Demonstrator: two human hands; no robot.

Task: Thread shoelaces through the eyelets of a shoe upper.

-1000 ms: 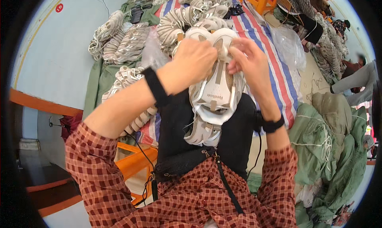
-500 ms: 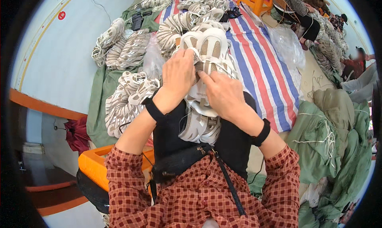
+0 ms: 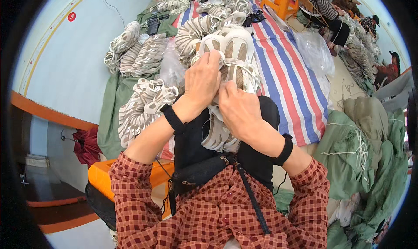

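A pair of white and beige mesh sneaker uppers (image 3: 236,46) lies across my lap, toes pointing away from me. White laces cross the right-hand one. My left hand (image 3: 202,81) is closed over the left-hand upper, its fingertips pinching a white shoelace (image 3: 222,56) beside the toe. Close by and a little nearer to me, my right hand (image 3: 239,110) is closed too, thumb and forefinger pressed together at the tongue area. Whatever those fingertips hold is hidden. More grey-white uppers (image 3: 215,136) hang below the hands between my knees.
Stacks of similar uppers (image 3: 146,110) lie to the left and ahead. A striped sheet (image 3: 287,70) covers the floor on the right, with green sacks (image 3: 348,153) beyond it. An orange stool (image 3: 278,3) stands far off, near other seated people. My seat (image 3: 104,175) is orange.
My right hand has drawn in toward the left, and its outstretched forefinger has curled into a pinch. My left hand has shifted slightly right and stays closed.
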